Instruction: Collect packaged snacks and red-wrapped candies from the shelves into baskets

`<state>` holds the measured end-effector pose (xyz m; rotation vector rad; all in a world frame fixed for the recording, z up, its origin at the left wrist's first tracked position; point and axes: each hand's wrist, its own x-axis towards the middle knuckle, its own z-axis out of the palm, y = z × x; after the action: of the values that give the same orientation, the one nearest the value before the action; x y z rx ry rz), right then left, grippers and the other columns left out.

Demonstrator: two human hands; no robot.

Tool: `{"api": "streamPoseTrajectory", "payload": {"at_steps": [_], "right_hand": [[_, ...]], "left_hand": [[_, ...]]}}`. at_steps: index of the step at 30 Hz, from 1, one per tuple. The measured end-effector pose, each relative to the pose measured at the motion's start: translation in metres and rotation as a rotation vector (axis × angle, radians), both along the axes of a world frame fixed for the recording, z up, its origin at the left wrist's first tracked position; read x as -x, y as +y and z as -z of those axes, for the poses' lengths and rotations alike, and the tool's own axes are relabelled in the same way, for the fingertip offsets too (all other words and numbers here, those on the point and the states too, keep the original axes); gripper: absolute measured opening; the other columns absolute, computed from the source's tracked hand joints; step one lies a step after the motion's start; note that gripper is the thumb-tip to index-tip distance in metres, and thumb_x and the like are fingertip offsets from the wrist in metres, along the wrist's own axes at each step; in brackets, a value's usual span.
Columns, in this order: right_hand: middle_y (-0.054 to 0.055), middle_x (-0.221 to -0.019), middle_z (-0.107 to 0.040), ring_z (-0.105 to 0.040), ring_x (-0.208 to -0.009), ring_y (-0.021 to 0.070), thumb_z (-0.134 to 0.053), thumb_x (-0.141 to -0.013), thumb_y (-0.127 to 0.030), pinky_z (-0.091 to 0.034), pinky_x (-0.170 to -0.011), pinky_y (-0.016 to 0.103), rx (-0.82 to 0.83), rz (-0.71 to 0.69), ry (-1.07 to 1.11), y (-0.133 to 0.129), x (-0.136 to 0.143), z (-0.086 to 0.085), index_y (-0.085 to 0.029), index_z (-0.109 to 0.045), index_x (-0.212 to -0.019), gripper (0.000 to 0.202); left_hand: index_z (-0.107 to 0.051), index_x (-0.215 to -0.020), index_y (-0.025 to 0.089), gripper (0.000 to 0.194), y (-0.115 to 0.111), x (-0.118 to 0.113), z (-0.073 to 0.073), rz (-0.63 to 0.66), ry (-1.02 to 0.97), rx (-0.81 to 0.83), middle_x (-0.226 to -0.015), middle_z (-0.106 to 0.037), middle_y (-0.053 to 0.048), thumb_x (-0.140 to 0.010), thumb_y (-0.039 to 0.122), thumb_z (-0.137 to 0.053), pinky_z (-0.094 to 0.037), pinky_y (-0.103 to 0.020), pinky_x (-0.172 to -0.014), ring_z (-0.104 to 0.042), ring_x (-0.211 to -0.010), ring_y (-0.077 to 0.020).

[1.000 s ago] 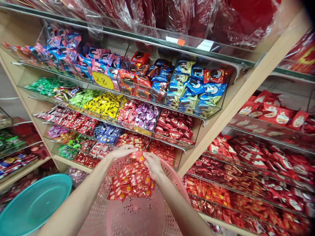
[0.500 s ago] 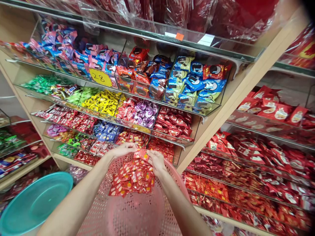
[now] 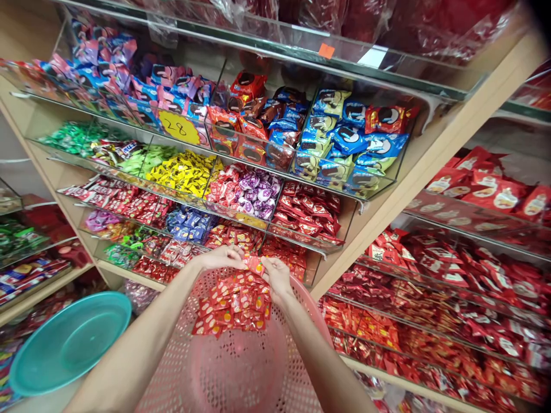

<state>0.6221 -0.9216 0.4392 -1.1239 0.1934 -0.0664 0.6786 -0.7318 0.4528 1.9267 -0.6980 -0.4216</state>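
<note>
Both hands hold one small red candy packet (image 3: pixel 253 264) with an orange fruit print, above the far side of a pink perforated basket (image 3: pixel 236 367). My left hand (image 3: pixel 224 257) pinches the packet's left edge, fingers closed. On the right edge, my right hand (image 3: pixel 276 275) is closed with thumb and fingers together. Just below the hands, a pile of similar red packets (image 3: pixel 232 304) lies in the basket against its far wall. The near part of the basket's bottom is bare pink plastic.
Tiered shelves with clear fronts (image 3: pixel 249 221) hold wrapped candies close beyond the basket. A wooden upright (image 3: pixel 413 166) divides them from more shelves of red packets (image 3: pixel 443 258). At the lower left is a teal basin (image 3: pixel 73 344).
Both hands and the held packet have shifted slightly right in view. The packet is now tilted and more covered by the fingers. The shelves and teal basin have also shifted a little.
</note>
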Motion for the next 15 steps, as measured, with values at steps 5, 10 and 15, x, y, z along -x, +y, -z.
{"api": "streamPoseTrajectory", "payload": {"at_steps": [5,10,15], "right_hand": [[0.003,-0.075,-0.069,-0.065,-0.07,0.0135,-0.073,-0.062,-0.037,-0.051,-0.077,0.03,-0.004,-0.221,-0.003,-0.004,0.01,-0.005,-0.015,-0.065,-0.074,0.026],[0.006,-0.075,-0.07,-0.066,-0.071,0.0141,-0.077,-0.057,-0.029,-0.051,-0.078,0.029,0.096,-0.367,0.104,-0.015,0.02,0.003,-0.012,-0.067,-0.073,0.025],[0.007,-0.072,-0.07,-0.067,-0.067,0.0143,-0.077,-0.058,-0.031,-0.053,-0.071,0.027,0.138,-0.337,0.095,-0.021,0.023,0.003,-0.011,-0.068,-0.072,0.025]], "left_hand": [[-0.071,-0.071,0.019,0.027,0.001,0.0,0.001,-0.019,0.029,0.058,-0.103,-0.059,-0.002,-0.065,0.045,-0.069,-0.035,-0.027,-0.09,-0.052,-0.098,-0.0183],[-0.068,-0.069,0.018,0.026,-0.003,0.0,-0.001,0.016,0.021,0.11,-0.092,-0.063,-0.001,-0.066,0.044,-0.068,-0.038,-0.028,-0.086,-0.054,-0.09,-0.017],[-0.068,-0.062,0.018,0.028,-0.01,0.002,-0.008,-0.005,0.025,0.039,-0.096,-0.061,-0.002,-0.062,0.046,-0.07,-0.036,-0.028,-0.089,-0.052,-0.097,-0.0193]]}}
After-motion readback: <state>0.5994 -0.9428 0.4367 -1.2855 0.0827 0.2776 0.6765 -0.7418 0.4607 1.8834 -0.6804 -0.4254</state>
